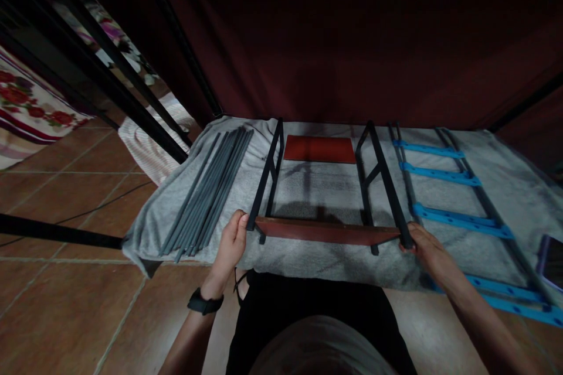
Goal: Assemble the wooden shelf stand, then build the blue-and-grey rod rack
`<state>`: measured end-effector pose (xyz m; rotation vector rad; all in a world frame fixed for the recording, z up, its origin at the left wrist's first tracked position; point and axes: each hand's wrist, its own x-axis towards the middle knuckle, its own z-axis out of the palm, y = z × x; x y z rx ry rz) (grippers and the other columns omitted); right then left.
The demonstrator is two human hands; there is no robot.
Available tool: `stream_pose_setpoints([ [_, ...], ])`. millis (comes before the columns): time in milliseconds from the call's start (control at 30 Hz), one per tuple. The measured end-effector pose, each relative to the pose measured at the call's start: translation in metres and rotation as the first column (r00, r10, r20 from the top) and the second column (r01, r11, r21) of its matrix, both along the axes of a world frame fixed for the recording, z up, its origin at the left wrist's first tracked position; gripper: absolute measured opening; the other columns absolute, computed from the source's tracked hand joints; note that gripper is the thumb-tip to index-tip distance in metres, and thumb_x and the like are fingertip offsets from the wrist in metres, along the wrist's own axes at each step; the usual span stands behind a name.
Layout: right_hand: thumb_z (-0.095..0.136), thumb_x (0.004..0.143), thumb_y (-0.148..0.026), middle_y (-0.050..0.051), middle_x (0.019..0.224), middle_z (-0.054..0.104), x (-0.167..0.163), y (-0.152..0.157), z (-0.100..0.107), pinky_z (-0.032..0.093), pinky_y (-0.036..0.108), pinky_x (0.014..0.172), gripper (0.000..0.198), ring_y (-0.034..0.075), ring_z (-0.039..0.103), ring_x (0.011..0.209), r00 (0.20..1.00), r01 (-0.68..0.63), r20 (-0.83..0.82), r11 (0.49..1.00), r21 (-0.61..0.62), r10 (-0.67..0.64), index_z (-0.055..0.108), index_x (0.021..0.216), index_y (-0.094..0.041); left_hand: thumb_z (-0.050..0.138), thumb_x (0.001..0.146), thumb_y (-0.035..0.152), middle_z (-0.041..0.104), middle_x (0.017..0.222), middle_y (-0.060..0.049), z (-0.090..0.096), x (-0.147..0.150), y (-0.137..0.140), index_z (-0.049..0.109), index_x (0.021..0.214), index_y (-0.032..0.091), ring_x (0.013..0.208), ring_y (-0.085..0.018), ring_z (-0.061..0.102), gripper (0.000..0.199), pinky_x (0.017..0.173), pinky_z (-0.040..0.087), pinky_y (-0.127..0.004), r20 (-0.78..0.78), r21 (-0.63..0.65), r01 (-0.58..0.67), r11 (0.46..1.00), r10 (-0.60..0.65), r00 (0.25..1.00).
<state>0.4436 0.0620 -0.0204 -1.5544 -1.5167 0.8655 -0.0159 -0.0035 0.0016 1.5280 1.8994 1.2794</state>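
My left hand (232, 240), a dark band at its wrist, is closed at the near end of the left black metal side frame (263, 187). My right hand (424, 246) is closed round the near end of the right black side frame (387, 190). Some fingers of both hands are hidden. Between these near ends spans a reddish-brown board (325, 231), tilted with its long edge up. Farther back, a red board (319, 149) lies between the two frames.
A grey cloth (264, 261) covers the work surface. Several thin grey tubes (211, 193) lie on the left. Blue slotted strips (461, 220) rest across dark tubes on the right, near a phone-like object (552, 263). Black posts (101, 64) stand at left.
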Motion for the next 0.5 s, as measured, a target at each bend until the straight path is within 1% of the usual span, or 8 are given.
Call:
stream_pose_setpoints([
  [67,0.053,0.085,-0.059,0.004,0.062,0.055,0.001,0.000,0.001,0.051,0.042,0.062,0.033,0.027,0.058,0.065,0.999,-0.015,-0.041,0.998,-0.065,0.012,0.059,0.067,-0.031,0.040,0.097,0.047,0.044,0.068,0.002,-0.001,-0.001,0.000,0.045,0.075,0.023,0.066,-0.016,0.045,0.033,0.066,0.039,-0.027,-0.027,0.010,0.015,1.000,-0.015,1.000],
  [167,0.052,0.086,-0.059,0.002,0.060,0.052,-0.001,0.001,0.003,0.049,0.037,0.056,0.037,0.022,0.051,0.058,0.990,-0.086,-0.123,0.987,-0.133,0.070,0.055,0.066,-0.028,0.038,0.098,0.044,0.046,0.070,0.002,-0.003,-0.002,0.002,0.045,0.076,0.023,0.067,-0.016,0.046,0.031,0.067,0.040,-0.027,-0.062,0.027,0.043,0.999,-0.041,0.997],
  [233,0.051,0.087,-0.059,0.000,0.061,0.050,-0.003,0.001,0.005,0.047,0.033,0.054,0.039,0.018,0.048,0.056,0.981,-0.119,-0.170,0.979,-0.165,0.090,0.053,0.068,-0.026,0.038,0.098,0.043,0.047,0.071,0.001,-0.004,-0.004,0.002,0.046,0.077,0.023,0.068,-0.016,0.047,0.030,0.068,0.040,-0.027,-0.075,0.034,0.048,0.998,-0.045,0.996],
  [300,0.049,0.087,-0.059,-0.001,0.062,0.050,-0.006,0.000,0.007,0.045,0.029,0.055,0.039,0.016,0.048,0.057,0.980,-0.117,-0.181,0.975,-0.191,0.082,0.052,0.069,-0.024,0.039,0.098,0.045,0.046,0.070,0.001,-0.004,-0.006,0.003,0.046,0.075,0.023,0.067,-0.016,0.046,0.032,0.067,0.040,-0.027,-0.061,0.011,0.047,0.999,-0.046,0.997],
  [400,0.047,0.088,-0.057,-0.001,0.063,0.052,-0.009,-0.002,0.010,0.045,0.029,0.057,0.039,0.017,0.049,0.060,0.992,-0.078,-0.109,0.979,-0.188,0.059,0.052,0.068,-0.024,0.043,0.095,0.052,0.044,0.068,0.002,-0.002,-0.009,0.003,0.044,0.072,0.022,0.066,-0.016,0.045,0.038,0.063,0.038,-0.027,0.059,-0.059,0.055,0.997,-0.051,0.997],
  [500,0.046,0.088,-0.056,0.000,0.061,0.053,-0.011,-0.004,0.014,0.045,0.031,0.058,0.037,0.019,0.051,0.060,1.000,-0.006,-0.022,0.986,-0.168,0.002,0.054,0.071,-0.024,0.045,0.091,0.061,0.044,0.068,0.001,0.000,-0.009,0.002,0.044,0.069,0.022,0.066,-0.015,0.043,0.045,0.062,0.038,-0.027,0.195,-0.113,0.054,0.992,-0.031,0.980],
])
